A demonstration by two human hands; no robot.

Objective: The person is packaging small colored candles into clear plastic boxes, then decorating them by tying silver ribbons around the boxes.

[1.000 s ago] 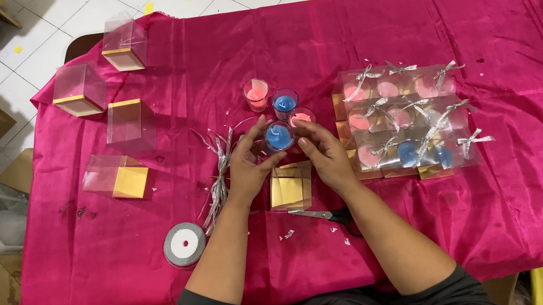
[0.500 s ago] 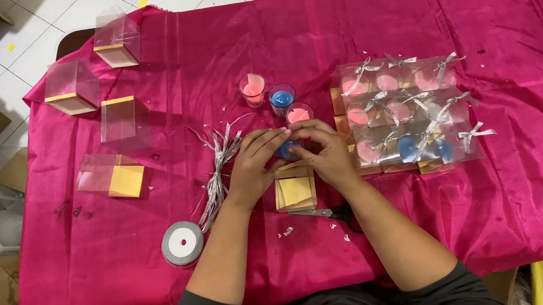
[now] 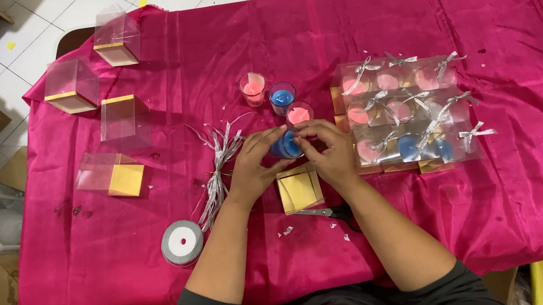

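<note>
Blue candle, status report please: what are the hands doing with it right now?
Left hand and right hand both grip blue candle. Held above open gold box. Nothing between them.

Taking the clear gold-based box (image 3: 299,188) just below our hands as our landmark: four empty clear boxes with gold bases (image 3: 119,172) stand well to its left, and a block of ribbon-tied clear boxes (image 3: 406,114) lies just to its right. We see no labels, signs or screens.

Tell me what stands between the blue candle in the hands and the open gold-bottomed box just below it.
Nothing visible does. The blue candle, held tilted by the left hand and the right hand, hangs just above the clear box, whose open mouth faces it with no object between.
</note>
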